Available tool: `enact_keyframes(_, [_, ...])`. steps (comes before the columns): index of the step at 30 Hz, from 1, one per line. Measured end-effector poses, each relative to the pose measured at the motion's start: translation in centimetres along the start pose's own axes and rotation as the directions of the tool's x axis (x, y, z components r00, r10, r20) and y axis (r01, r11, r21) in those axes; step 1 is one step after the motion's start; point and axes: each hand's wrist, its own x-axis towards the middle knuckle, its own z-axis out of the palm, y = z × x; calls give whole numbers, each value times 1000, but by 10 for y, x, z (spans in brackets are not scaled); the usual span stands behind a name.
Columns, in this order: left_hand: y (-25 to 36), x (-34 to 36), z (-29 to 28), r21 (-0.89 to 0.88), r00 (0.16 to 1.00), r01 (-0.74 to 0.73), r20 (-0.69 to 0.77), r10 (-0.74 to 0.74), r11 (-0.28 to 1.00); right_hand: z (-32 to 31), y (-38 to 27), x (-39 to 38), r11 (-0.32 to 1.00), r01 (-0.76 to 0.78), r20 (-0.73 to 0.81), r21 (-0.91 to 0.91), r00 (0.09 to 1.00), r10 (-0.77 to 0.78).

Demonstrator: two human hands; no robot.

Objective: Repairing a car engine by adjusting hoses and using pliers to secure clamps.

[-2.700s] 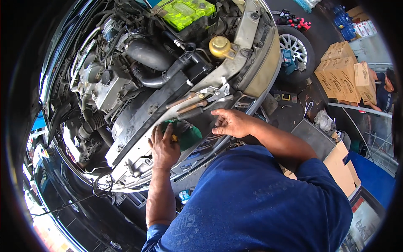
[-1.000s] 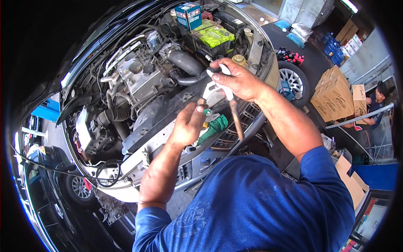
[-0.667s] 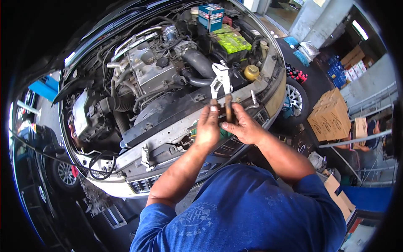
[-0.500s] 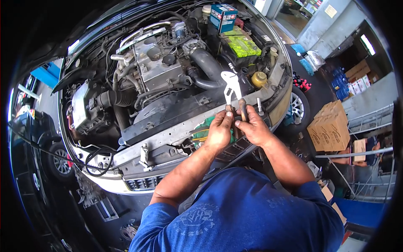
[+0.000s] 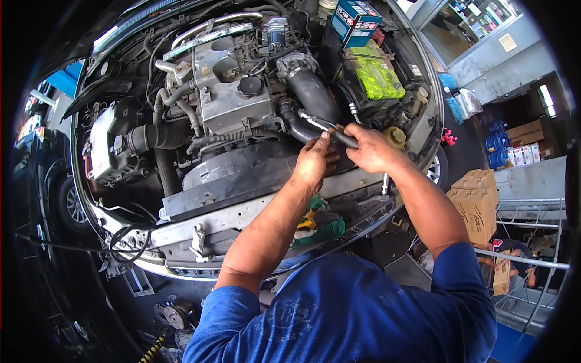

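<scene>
One pair of tongue-and-groove pliers [image 5: 315, 123] lies just off the near right corner of the silver engine cover [image 5: 233, 110], its metal head pointing left toward that cover, above a curved black hose [image 5: 296, 126]; whether the head touches the hose cannot be told. Both hands are clamped on the pliers, close together: the left hand [image 5: 313, 162] pinches one handle between thumb and fingers, nearer the person than the cover, and the right hand [image 5: 372, 151] grips the dark other handle, farther right of the cover.

A black filler cap [image 5: 250, 85] sits on the cover itself. Right of the cover runs a wide black intake pipe [image 5: 311, 94]; past it, farther right, is a battery [image 5: 380, 78] with a bright yellow-green top, and beyond that a blue box [image 5: 355, 23]. Left of the cover is a ribbed black air duct [image 5: 163, 138]. On the person's side of the cover come a dark fan shroud [image 5: 233, 172], then a pale metal crossmember [image 5: 242, 212] and a green and yellow bundle [image 5: 327, 225]. Well right of the cover, outside the car, stand brown cartons [image 5: 474, 209], with a co-worker [image 5: 517, 260] near them.
</scene>
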Motion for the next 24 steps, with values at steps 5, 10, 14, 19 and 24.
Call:
enact_keyframes(5, [12, 34, -7, -174, 998, 54, -24, -59, 983, 11, 7, 37, 882, 215, -35, -420, 967, -252])
enact_keyframes(10, [19, 56, -19, -220, 1000, 11, -17, -15, 976, 13, 8, 52, 864, 207, -29, -458, 968, -248])
enact_keyframes(14, [24, 70, -26, -354, 988, 109, -65, -141, 929, 12, 14, 59, 896, 244, -49, -372, 958, -282])
enact_keyframes(19, [26, 77, -30, -351, 987, 128, -46, -154, 928, 12, 7, 59, 895, 211, -43, -393, 968, -247])
enact_keyframes(24, [27, 83, -35, -352, 983, 170, -11, -185, 921, 9, 0, 60, 899, 193, -6, -394, 977, -212])
